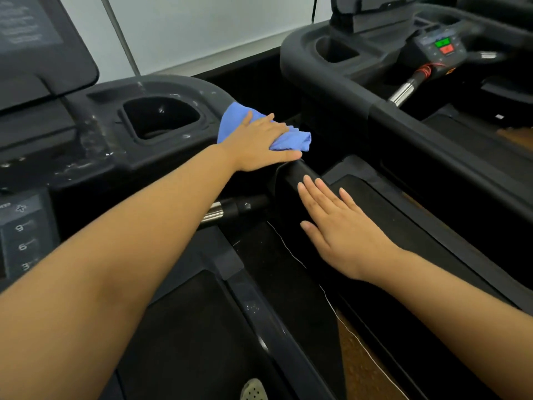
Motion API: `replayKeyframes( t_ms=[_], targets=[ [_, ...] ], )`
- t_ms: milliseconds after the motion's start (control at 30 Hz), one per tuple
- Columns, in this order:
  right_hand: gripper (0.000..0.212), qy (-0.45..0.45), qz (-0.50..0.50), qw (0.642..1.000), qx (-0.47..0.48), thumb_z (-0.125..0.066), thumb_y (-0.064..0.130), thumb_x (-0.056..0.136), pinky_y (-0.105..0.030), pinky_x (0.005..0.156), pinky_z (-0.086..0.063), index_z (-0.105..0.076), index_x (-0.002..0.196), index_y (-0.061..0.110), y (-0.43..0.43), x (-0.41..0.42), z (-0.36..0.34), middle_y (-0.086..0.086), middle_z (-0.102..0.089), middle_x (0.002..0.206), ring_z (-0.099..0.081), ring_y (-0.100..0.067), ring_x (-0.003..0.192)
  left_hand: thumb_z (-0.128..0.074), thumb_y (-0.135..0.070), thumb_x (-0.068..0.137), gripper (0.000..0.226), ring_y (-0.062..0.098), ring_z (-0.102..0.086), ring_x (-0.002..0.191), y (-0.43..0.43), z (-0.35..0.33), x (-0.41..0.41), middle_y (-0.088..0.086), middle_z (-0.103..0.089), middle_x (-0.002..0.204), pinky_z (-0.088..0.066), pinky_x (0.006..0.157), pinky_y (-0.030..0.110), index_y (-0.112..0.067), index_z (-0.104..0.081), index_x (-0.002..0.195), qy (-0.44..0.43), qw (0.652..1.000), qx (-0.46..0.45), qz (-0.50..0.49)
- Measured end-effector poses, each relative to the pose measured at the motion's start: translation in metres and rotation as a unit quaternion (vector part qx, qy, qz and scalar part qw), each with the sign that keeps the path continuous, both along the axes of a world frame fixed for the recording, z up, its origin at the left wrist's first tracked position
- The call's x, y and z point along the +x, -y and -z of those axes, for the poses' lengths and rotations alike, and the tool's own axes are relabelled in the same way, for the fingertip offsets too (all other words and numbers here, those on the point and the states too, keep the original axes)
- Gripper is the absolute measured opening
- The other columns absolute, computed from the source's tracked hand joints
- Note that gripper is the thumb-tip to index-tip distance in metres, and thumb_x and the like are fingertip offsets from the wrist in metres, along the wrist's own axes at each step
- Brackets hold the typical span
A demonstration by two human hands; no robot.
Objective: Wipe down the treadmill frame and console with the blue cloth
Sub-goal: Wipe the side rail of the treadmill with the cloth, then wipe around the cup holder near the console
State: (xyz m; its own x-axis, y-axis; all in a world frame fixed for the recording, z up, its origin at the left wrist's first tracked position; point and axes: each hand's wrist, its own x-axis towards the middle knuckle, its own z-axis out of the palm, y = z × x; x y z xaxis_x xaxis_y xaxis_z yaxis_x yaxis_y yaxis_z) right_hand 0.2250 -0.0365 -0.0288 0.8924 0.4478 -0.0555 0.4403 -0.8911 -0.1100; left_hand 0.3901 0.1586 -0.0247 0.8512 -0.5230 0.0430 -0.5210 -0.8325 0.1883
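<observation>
A bunched blue cloth (291,140) lies on the right corner of the black treadmill console (173,90), beside its cup-holder recess (161,116). My left hand (259,142) reaches forward across the console and holds the cloth, fingers curled over it and thumb stretched along its lower edge. My right hand (337,223) lies flat with straight fingers on the black side handrail (297,174) just below the cloth. It holds nothing. White dusty smears mark the console top around the recess.
Speed keys (23,246) sit at the left edge and a dark screen (34,39) at top left. A chrome grip bar (219,210) juts out under the console. A second treadmill (375,82) stands to the right. A thin white cord (326,295) runs along the deck.
</observation>
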Motion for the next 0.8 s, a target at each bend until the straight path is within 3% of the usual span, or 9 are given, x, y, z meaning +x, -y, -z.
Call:
replayKeyframes(
  t_ms=[100,200,300,467,567,667,733,800],
  targets=[
    [0.058,-0.004,0.01,1.0,0.029,-0.02,0.038,0.102,-0.029,0.113,0.011,0.007,0.151,0.021,-0.017,0.018,-0.003,0.006,0.014,0.158,0.014,-0.007,0.144,-0.047,-0.054,0.091,0.067,0.021,-0.004,0.147,-0.004,-0.007,-0.005,-0.001,-0.027,0.155,0.002,0.116,0.044,-0.018,-0.033,0.145,-0.067,0.996,-0.055,0.025],
    [0.059,0.014,0.017,0.998,0.052,-0.023,0.037,0.101,-0.031,0.115,0.005,0.003,0.151,0.019,-0.029,0.031,-0.006,0.003,0.011,0.159,0.011,-0.01,0.145,-0.057,-0.033,0.093,0.064,0.014,-0.018,0.144,-0.015,-0.011,-0.021,-0.004,-0.029,0.154,-0.014,0.116,0.029,-0.021,-0.027,0.148,-0.189,0.948,-0.257,-0.003],
    [0.059,0.071,0.014,0.992,0.098,-0.033,0.033,0.1,-0.034,0.116,-0.002,-0.011,0.151,0.014,-0.044,0.049,-0.014,-0.005,0.004,0.159,0.005,-0.019,0.147,-0.056,-0.012,0.093,0.054,0.006,-0.043,0.13,-0.04,-0.011,-0.048,-0.003,-0.049,0.139,-0.032,0.111,0.028,-0.017,-0.036,0.142,-0.133,0.916,-0.376,-0.028],
    [0.051,0.153,0.017,0.973,0.173,-0.046,0.028,0.096,-0.046,0.117,-0.019,-0.035,0.144,0.012,-0.068,0.096,-0.028,-0.014,-0.005,0.158,-0.007,-0.032,0.146,-0.051,-0.01,0.094,0.029,0.003,-0.06,0.102,-0.09,0.005,-0.107,-0.012,-0.066,0.105,-0.045,0.096,0.025,-0.029,-0.056,0.116,-0.019,0.864,-0.462,-0.199],
    [0.053,0.129,0.028,0.979,0.154,-0.045,0.035,0.096,-0.048,0.116,-0.017,-0.033,0.145,0.017,-0.081,0.128,-0.028,-0.014,-0.006,0.158,-0.008,-0.036,0.145,-0.05,-0.013,0.095,0.018,0.008,-0.062,0.09,-0.114,0.013,-0.138,-0.013,-0.068,0.09,-0.047,0.086,0.026,-0.025,-0.061,0.102,0.065,0.827,-0.466,-0.308],
    [0.062,0.022,0.048,0.994,0.098,-0.041,0.051,0.094,-0.048,0.115,-0.018,-0.019,0.149,0.033,-0.086,0.153,-0.016,-0.007,-0.001,0.159,-0.01,-0.038,0.143,-0.05,-0.016,0.095,0.017,0.006,-0.06,0.084,-0.13,0.017,-0.165,-0.017,-0.065,0.085,-0.045,0.08,0.026,-0.028,-0.06,0.097,0.127,0.828,-0.397,-0.375],
    [0.066,-0.006,0.052,0.996,0.071,-0.039,0.059,0.092,-0.051,0.109,-0.027,-0.012,0.148,0.04,-0.088,0.162,-0.007,-0.005,-0.002,0.159,-0.024,-0.04,0.137,-0.05,-0.016,0.095,0.017,0.007,-0.059,0.088,-0.141,0.019,-0.184,-0.017,-0.064,0.086,-0.043,0.08,0.027,-0.03,-0.06,0.097,0.156,0.83,-0.356,-0.401],
    [0.06,0.023,0.047,0.997,0.063,-0.036,0.055,0.094,-0.051,0.101,-0.034,-0.012,0.148,0.04,-0.091,0.167,-0.001,-0.009,-0.012,0.156,-0.037,-0.041,0.126,-0.049,-0.013,0.095,0.017,0.013,-0.057,0.091,-0.155,0.021,-0.2,-0.013,-0.064,0.088,-0.038,0.079,0.027,-0.025,-0.06,0.098,0.186,0.832,-0.301,-0.427]
  ],
)
